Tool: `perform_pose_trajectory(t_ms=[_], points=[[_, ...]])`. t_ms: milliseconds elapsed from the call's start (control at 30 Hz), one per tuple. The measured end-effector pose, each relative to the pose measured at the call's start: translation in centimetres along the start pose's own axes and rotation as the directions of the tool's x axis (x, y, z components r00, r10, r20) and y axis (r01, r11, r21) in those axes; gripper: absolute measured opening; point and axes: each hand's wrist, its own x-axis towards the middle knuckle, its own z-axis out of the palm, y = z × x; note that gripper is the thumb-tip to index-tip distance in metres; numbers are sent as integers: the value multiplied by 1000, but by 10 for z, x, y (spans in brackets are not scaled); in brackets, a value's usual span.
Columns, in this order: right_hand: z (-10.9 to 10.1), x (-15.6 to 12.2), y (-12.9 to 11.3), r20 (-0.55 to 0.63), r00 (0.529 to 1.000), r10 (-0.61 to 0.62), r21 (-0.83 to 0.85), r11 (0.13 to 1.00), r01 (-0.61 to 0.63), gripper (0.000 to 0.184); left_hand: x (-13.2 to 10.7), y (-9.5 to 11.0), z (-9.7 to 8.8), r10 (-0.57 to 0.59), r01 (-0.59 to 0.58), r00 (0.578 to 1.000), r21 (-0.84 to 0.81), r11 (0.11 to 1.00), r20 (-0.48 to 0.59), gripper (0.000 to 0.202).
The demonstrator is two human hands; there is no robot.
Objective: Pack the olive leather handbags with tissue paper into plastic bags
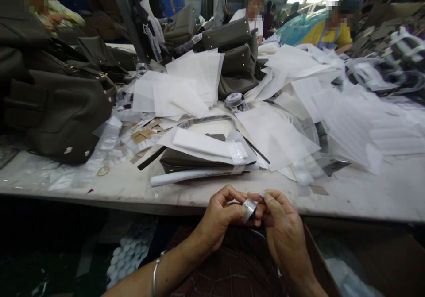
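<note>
Over my lap, just in front of the table edge, my two hands are close together. My left hand [229, 208] is closed, thumb and fingers pinching a small shiny silvery piece [249, 208] with a dark underside; its exact kind is unclear. The fingertips of my right hand [280, 213] pinch a small clear scrap [262, 194], which looks like film or tape. Beyond them on the table lies a dark olive handbag [189, 160], flat, with white foam sheets [202, 143] above and below it. A clear strip [237, 152] runs across the foam at its right end.
Loose white sheets [186, 91] spread behind the bag, with more white sheets [275, 131] to the right. Stuffed olive bags [63, 111] stand at the left. A plastic-wrapped coil [235, 101] sits mid-table. People work across the table, one in a yellow top [315, 33].
</note>
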Motion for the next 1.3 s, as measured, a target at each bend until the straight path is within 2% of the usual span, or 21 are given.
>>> perform_pose_trajectory(t_ms=[233,533,667,767,833,1033,1167,1233,1300], points=[[2,4,-7,10,999,48,51,998,-48,29,3,-4,0,-43,43,999,-5,999,-23,25],[1,8,-5,96,992,84,54,994,-90,30,4,-8,-15,-27,25,999,48,999,46,41],[-1,11,-4,104,993,58,1,998,-58,29,2,-1,-19,-29,3,991,195,981,129,55],[-3,12,-5,115,993,31,-36,999,-27,29,1,4,-19,-4,-56,982,313,948,190,54],[-3,12,-5,117,993,24,-48,999,-18,30,1,5,-19,21,-89,979,335,938,202,50],[-6,11,-4,99,995,-8,-64,998,14,32,-3,2,-22,25,-96,971,295,951,236,63],[-11,11,-6,66,988,-138,-199,969,148,31,-8,1,-22,34,-101,957,221,970,287,66],[-12,10,-8,61,980,-187,-225,954,196,31,-10,3,-19,22,-69,951,145,987,307,62],[-10,8,-12,70,980,-185,-168,966,195,29,-12,5,-16,-11,-12,954,77,997,299,53]])
